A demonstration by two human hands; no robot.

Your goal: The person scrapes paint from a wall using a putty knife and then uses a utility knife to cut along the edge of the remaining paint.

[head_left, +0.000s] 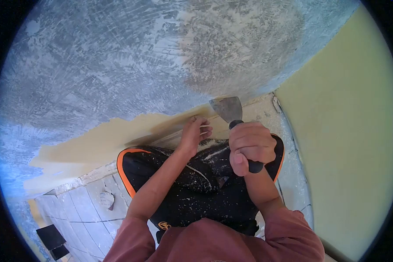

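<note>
My right hand (252,142) is wrapped round the black handle of a putty knife (228,108). Its wide metal blade points up and away from me, with the tip overlapping the lower part of the wall (131,74). That wall is scraped and mottled blue-grey, with a browner patch above the blade. Low down, a yellowish strip (100,135) runs along it. My left hand (195,132) is at the foot of this strip, to the left of the knife, empty, its fingers loosely bent and apart.
A smooth yellow-green wall (345,122) stands close on my right. My knees in black trousers (205,201), speckled with white flakes, are bent in front of the wall. Tiled floor (83,209) lies at the left, with a crumpled scrap (107,199) and a dark flat object (51,238) on it.
</note>
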